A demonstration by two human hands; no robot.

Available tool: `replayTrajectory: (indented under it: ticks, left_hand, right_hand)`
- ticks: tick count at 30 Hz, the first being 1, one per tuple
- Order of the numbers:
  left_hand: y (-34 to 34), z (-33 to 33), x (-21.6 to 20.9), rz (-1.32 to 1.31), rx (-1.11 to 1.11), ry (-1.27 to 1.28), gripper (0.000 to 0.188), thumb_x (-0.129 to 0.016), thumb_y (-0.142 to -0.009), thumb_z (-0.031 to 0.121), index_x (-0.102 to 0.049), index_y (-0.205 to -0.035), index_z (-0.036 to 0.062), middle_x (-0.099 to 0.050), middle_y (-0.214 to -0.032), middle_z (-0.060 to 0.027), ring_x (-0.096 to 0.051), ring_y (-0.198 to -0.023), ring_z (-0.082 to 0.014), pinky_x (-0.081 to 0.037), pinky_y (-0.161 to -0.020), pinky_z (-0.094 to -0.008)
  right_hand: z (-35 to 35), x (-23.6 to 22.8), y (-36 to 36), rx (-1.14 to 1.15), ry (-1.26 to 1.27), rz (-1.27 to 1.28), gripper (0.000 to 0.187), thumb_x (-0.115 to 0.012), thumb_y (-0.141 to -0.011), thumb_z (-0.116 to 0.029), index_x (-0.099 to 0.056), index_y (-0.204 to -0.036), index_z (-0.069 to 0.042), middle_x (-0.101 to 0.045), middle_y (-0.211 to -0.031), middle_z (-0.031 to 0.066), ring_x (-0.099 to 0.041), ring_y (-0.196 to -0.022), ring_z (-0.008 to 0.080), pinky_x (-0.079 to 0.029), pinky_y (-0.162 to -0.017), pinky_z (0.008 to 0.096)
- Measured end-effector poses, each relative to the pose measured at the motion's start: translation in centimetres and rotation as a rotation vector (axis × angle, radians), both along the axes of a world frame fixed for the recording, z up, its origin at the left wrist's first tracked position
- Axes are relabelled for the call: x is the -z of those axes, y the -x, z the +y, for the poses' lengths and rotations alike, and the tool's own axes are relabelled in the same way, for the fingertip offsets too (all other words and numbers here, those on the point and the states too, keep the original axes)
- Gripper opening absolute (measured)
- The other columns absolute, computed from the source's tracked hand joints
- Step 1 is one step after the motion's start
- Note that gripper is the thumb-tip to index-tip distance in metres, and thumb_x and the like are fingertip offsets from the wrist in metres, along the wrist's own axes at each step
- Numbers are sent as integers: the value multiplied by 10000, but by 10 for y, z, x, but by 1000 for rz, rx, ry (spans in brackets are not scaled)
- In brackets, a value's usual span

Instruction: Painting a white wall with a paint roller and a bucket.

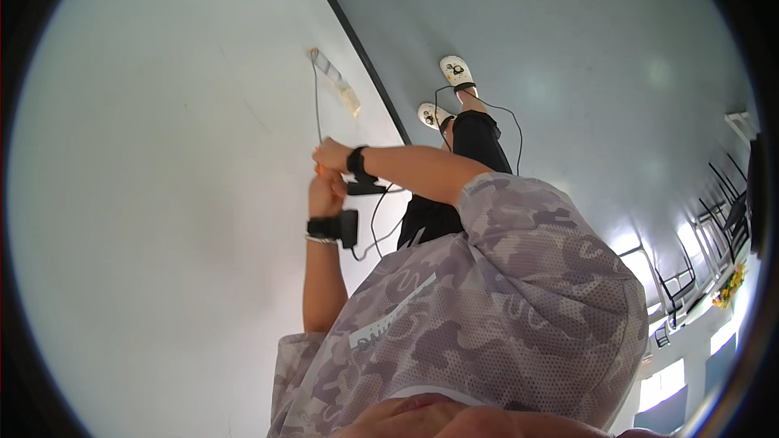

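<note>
- Orange showed as a small piece [320, 169] between the two hands, which met above the white surface [187, 195].
- Grey cable [316, 101] ran from the right hand [331, 154] toward the far end of that surface, finishing at another orange bit beside a clear strip [331, 70] with a beige end.
- Closed fingers made the right hand's grip, with the grey cable caught in it.
- The left hand [326, 192] curled just below, against the orange piece; its fingers were too small and overlapped for me to tell whether its grip had hold.
- A dark edge [357, 40] bounded the white surface, slanting between the cable and the grey floor [584, 49]; the strip lay nearer to it than the cable did.
- To the left of both hands the white stretched wide, giving the elbows and wrists broad room on that side.
- On the other side, the patterned shirt [503, 300] crowded close, and thin black leads looped near the black trousers [479, 142].
</note>
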State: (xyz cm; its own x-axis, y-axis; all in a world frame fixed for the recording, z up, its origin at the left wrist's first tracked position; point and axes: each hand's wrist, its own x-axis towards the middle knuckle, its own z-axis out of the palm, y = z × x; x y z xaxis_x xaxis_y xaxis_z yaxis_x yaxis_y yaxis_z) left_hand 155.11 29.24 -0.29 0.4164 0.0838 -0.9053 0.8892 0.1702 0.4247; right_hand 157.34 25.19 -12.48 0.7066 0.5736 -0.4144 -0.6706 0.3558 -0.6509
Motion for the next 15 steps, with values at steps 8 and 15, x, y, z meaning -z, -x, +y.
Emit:
replayTrajectory:
  ticks: [8, 15]
  left_hand:
    - [15, -8, 6, 68, 12, -31, 137, -498, -713, 93, -399, -621, 69, -354, -484, 21, -338, -368, -79, -273, -334, -186]
    - [-15, 6, 2, 6, 38, -4, 212, -465, -784, 179, -401, -601, 94, -347, -475, 40, -324, -368, -44, -263, -324, -153]
  right_hand:
    - [-5, -6, 11, -9, 74, 347, 218, -467, -730, -88, -435, -740, 127, -517, -605, 176, -538, -563, 209, -434, -473, 327]
    - [-2, -25, -20, 147, -28, 324, 243, -465, -713, -90, -380, -822, 110, -510, -640, 175, -537, -540, 210, -453, -502, 285]
